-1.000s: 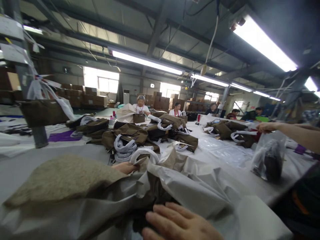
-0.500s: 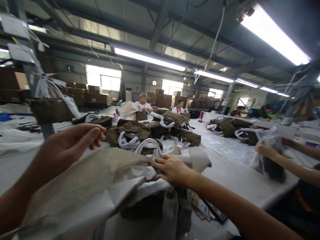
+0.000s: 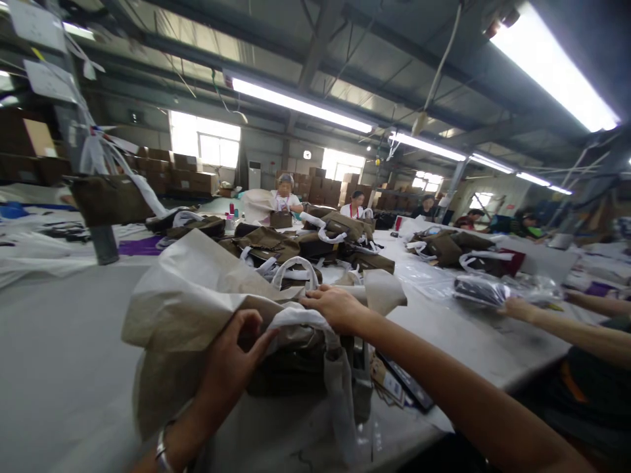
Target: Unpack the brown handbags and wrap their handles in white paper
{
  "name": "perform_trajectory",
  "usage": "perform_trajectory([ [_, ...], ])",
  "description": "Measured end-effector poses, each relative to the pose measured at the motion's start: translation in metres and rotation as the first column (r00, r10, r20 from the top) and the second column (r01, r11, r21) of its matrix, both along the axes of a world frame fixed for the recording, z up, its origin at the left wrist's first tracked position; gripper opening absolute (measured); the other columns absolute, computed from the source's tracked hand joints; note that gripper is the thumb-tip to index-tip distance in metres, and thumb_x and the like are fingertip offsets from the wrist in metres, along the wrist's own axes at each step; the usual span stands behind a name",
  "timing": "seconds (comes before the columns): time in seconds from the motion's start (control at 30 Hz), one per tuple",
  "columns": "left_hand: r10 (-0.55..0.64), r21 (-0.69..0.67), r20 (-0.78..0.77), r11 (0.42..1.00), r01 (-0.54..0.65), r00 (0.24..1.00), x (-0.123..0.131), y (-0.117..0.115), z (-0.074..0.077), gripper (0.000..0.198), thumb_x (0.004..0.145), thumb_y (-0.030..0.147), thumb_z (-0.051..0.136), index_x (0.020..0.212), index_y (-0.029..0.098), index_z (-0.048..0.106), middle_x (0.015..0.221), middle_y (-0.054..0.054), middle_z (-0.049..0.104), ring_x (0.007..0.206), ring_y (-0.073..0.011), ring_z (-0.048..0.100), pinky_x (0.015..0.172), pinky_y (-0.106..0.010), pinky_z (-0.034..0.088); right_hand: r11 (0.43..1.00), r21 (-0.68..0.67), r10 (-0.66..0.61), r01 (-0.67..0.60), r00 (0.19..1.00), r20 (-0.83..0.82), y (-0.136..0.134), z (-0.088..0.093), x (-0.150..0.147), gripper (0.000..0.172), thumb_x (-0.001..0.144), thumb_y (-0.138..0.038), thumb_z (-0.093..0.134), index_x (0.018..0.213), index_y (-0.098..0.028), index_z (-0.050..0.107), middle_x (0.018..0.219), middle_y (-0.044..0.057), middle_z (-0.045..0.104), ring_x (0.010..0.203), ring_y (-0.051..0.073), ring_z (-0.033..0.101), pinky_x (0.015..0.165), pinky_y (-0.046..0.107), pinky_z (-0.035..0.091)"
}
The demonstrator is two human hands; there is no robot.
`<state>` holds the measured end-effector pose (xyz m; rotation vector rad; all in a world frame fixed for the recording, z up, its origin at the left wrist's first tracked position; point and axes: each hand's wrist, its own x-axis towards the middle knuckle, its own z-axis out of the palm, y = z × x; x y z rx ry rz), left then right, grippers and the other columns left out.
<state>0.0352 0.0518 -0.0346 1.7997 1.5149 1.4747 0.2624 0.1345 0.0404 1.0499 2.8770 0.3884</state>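
Note:
An olive-brown handbag stands at the table's near edge, its handles wrapped in white. A large beige sheet of paper spills from its mouth to the left. My left hand, a bangle on the wrist, has its fingers curled on the paper beside the near handle. Across the bag's mouth reaches my right hand, its fingers closed over the paper between the two handles; its thumb is mostly hidden. Paper tags lie to the right of the bag.
Piled olive handbags lie beyond my hands. At right, a co-worker's hand holds a clear plastic bag with something dark inside. A post with a hanging bag rises at left. People sit across the table.
My left hand has moved right and down onto the paper near the handle. The paper's left part now stands up and folds toward the bag. The co-worker's plastic bag has been raised and tilted flat.

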Motion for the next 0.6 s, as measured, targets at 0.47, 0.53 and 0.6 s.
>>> perform_trajectory([
  [0.47,-0.344,0.008,-0.651,0.889,0.459,0.677,0.021,0.006,-0.022,0.048,0.081,0.006,0.057,0.125,0.020,0.069,0.123,-0.012,0.072,0.114,-0.0316,0.065,0.098,-0.044,0.054,0.989,0.098,-0.113,0.113,0.994,-0.003,-0.005,-0.014,-0.016,0.055,0.100,-0.041,0.054,0.151,-0.021,0.046,0.129,0.016,0.064,0.110,0.032,0.060,0.094,0.047,0.047],
  [0.53,-0.339,0.026,-0.675,0.877,0.481,0.655,0.024,0.002,-0.017,0.024,0.087,0.012,0.058,0.103,0.019,0.074,0.104,-0.011,0.075,0.098,-0.0289,0.069,0.084,-0.039,0.057,0.986,0.108,-0.132,0.130,0.991,0.009,-0.010,-0.010,-0.019,0.051,0.099,-0.042,0.056,0.145,-0.022,0.053,0.128,0.016,0.064,0.112,0.035,0.059,0.092,0.049,0.047],
  [0.6,-0.322,0.062,-0.692,0.865,0.497,0.646,0.023,-0.012,-0.015,0.015,0.093,0.017,0.057,0.087,0.018,0.071,0.091,-0.009,0.073,0.087,-0.0265,0.068,0.073,-0.034,0.055,0.984,0.108,-0.142,0.138,0.990,0.026,-0.019,-0.005,-0.021,0.044,0.098,-0.042,0.056,0.135,-0.020,0.062,0.123,0.016,0.067,0.112,0.036,0.060,0.090,0.049,0.048],
])
